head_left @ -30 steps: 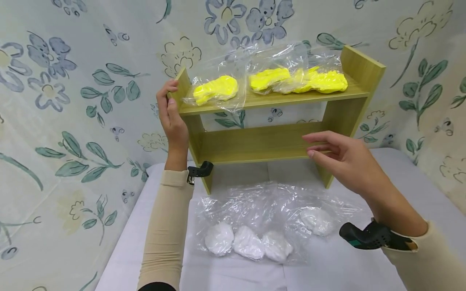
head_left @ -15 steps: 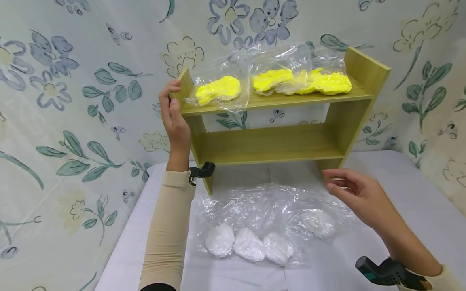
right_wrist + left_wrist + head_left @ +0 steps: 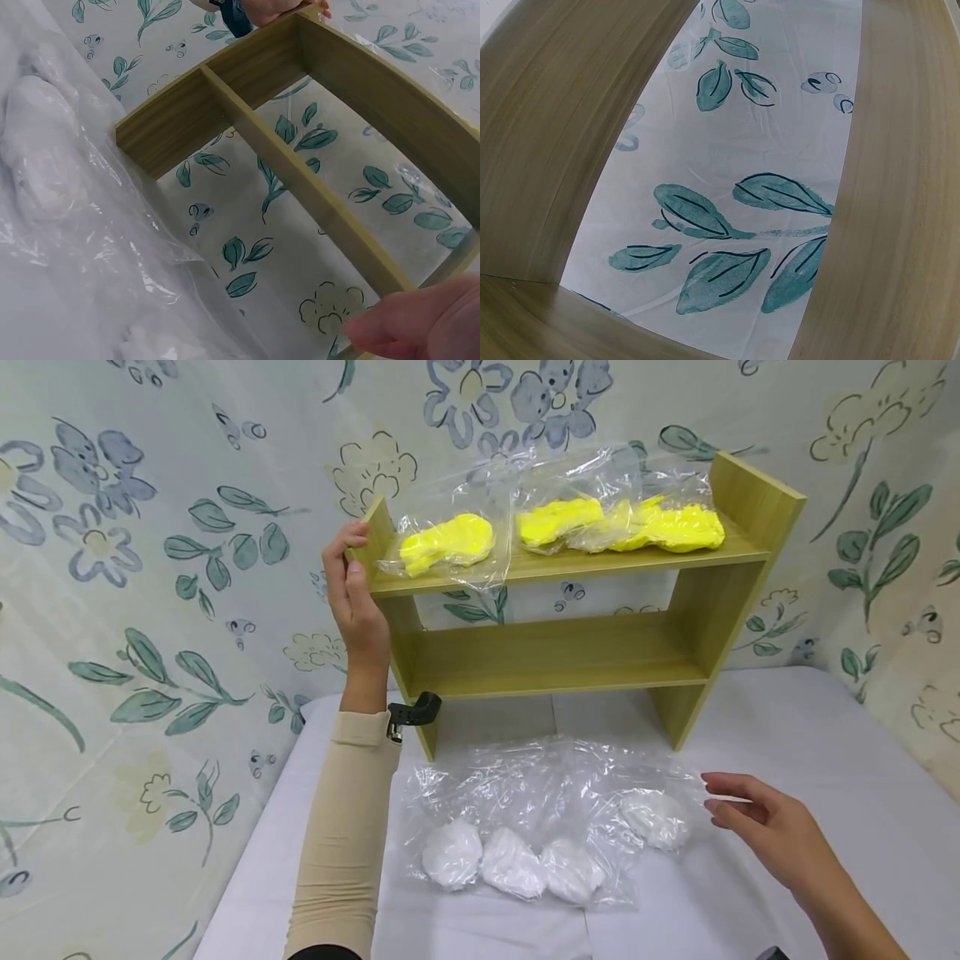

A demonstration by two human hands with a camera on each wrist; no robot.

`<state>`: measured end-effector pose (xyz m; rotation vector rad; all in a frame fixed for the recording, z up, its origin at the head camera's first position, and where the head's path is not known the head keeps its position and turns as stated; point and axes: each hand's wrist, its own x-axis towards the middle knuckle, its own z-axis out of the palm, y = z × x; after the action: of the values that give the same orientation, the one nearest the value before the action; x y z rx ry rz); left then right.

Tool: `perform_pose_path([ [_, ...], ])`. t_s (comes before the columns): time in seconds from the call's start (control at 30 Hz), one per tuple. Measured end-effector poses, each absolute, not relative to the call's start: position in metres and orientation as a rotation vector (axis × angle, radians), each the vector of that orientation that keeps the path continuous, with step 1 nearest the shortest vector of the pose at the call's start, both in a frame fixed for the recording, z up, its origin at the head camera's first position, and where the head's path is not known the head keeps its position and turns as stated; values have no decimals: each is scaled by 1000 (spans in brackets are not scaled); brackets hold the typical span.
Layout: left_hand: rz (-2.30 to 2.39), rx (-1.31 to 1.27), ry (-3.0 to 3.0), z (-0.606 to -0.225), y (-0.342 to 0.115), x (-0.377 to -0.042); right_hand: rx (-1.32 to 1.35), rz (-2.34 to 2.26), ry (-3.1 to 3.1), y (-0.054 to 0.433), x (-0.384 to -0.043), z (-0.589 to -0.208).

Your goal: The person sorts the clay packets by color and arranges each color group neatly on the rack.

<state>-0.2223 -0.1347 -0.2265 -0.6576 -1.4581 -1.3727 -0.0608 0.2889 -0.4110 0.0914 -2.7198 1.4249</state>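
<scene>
R hand [image 3: 776,831] has come down approx. 0.5 s on from a spot by the shelf's R leg; now it's low, just R of the lone bagged white bundle [image 3: 656,818]. L hand [image 3: 362,614] & everything bagged look unmoved. For the work in hand, that prob. puts the bundle in easy reach, though nothing's been picked up yet.

Bundle lies on the white-covered bench [image 3: 840,743], in front of the shelf unit [image 3: 558,664], toward its R end. R-hand fingers: bent, thumb & index apart, pinching nothing; can't tell if the tips touch the loose film. L-hand fingers curl round the unit's L side panel near the top, likely steadying it; L wrist cam shows only boards & backdrop, no fingers.

Next out: 3 more white bundles [image 3: 513,864] in a row, L of & nearer than the lone 1. Crumpled clear film [image 3: 525,785] spreads behind them & runs up to the lone 1's bag, so bags may snag or drag each other. Up top, 3 yellow clumps [image 3: 450,543] in clear bags; the 2 on the R overlap, & the L bag's film hangs over the front edge, poss. catching a passing hand. Floral backdrop [image 3: 217,518] behind.
</scene>
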Motion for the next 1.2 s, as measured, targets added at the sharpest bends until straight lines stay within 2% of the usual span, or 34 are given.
perform_pose_path([
  [0.33, -1366, -636, -1474, -225, -134, -221, -46, 1582, -2783, 293, -50, -438],
  [0.73, -1364, -628, -1489, -226, -135, -221, -84, 1688, -2734, 298, -40, -455],
  [0.97, -1374, -615, -1485, -226, -133, -221, -64, 1839, -2682, 291, -42, -463],
  [1.2, -1353, -619, -1505, -226, -134, -221, -63, 1720, -2735, 279, -50, -466],
])
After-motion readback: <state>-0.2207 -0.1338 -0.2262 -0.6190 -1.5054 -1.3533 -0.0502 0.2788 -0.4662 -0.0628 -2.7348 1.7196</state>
